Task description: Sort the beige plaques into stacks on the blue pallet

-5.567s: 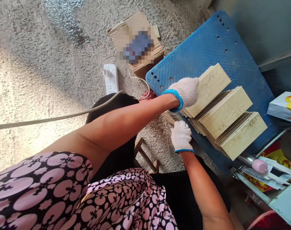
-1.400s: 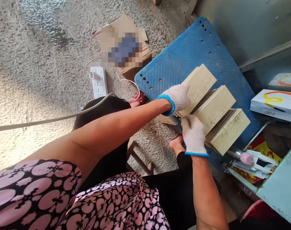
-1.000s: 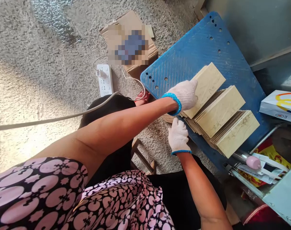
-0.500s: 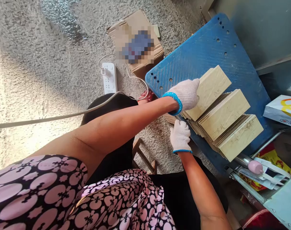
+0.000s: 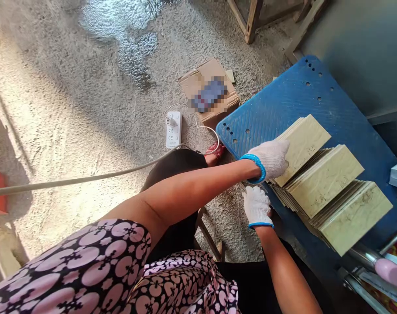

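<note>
Three overlapping rows of cream stone-look tiles stand leaning on a blue perforated plastic board (image 5: 303,91): the first row (image 5: 305,146), the middle row (image 5: 324,181) and the far row (image 5: 355,216). My left hand (image 5: 270,159), in a white knit glove with a blue cuff, lies on the near edge of the first row, fingers together. My right hand (image 5: 257,207), in a matching glove, sits curled at the board's near edge, just beside the tile rows. Nothing shows in it. The left glove hides its thumb.
On the rough concrete floor lie a white power strip (image 5: 173,129) with a plugged-in cord and flattened cardboard (image 5: 214,100) under a blurred object. A grey cable (image 5: 87,178) crosses the floor. A wooden stool leg (image 5: 208,231) stands below my arms, and a pink-handled tool (image 5: 390,272) lies at the lower right.
The whole view has shifted, with the board and tiles lower and further right in the picture. Both hands keep their places against the tiles and board, and the tile rows look unmoved.
</note>
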The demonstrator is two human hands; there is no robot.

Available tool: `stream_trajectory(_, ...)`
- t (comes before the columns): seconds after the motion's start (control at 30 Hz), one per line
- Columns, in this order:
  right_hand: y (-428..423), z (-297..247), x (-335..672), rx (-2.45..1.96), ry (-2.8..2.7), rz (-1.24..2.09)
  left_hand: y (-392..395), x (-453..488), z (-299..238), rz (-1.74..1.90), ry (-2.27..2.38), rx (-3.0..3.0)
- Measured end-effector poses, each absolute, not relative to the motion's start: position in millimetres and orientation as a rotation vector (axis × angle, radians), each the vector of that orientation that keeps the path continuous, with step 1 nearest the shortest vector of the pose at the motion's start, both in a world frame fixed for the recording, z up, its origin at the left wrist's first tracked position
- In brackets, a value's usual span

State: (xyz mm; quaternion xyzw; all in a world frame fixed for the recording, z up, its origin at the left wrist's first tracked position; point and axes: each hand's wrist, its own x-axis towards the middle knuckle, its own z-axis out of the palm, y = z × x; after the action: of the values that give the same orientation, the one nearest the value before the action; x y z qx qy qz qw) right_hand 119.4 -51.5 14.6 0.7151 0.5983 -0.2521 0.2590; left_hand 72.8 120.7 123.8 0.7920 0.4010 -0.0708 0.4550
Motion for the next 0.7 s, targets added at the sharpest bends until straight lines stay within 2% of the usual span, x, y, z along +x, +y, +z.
stream_trajectory(0.3, -35, 29, 127, 2.2, 1.571, -0.778, 131, 66, 128, -0.21, 1.008, 1.9)
stream_trajectory(0.57, -15, 100, 146, 2.864, 1.499, -1.196, 159, 49, 142, 0.204, 1.246, 1.785)
stream_trajectory(0.63, -12, 117, 153, 3.048, 1.566, -0.971, 167, 43, 145, 0.313, 1.292, 1.707)
stream_trajectory(0.7, -8, 129, 160, 3.156, 1.631, -0.592, 172, 38, 148, 0.373, 1.324, 1.615)
